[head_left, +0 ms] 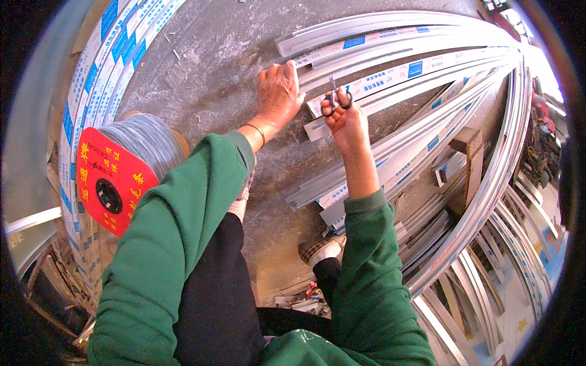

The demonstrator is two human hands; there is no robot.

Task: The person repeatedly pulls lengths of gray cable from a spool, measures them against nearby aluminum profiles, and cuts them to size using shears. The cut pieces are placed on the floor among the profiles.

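My right hand (pixel 348 129) holds a small pair of scissors (pixel 343 99) with dark finger loops, its blades pointing away from me. To its left, my left hand (pixel 278 94) is closed around the near end of a long aluminium profile (pixel 342 67), the thumb on the right side and the fingers curled over the end. Its fingertips are partly hidden. Right beside it, under the scissors, lie more profiles (pixel 378 82) covered in white and blue protective film.
A large spool of grey strip (pixel 146 137) with a red end plate (pixel 104 189) stands at my left. Film-wrapped profiles (pixel 101 79) run along the left. More metal lengths (pixel 476 207) and a wooden support (pixel 473 165) are at the right. Scraps litter the concrete floor (pixel 201 67).
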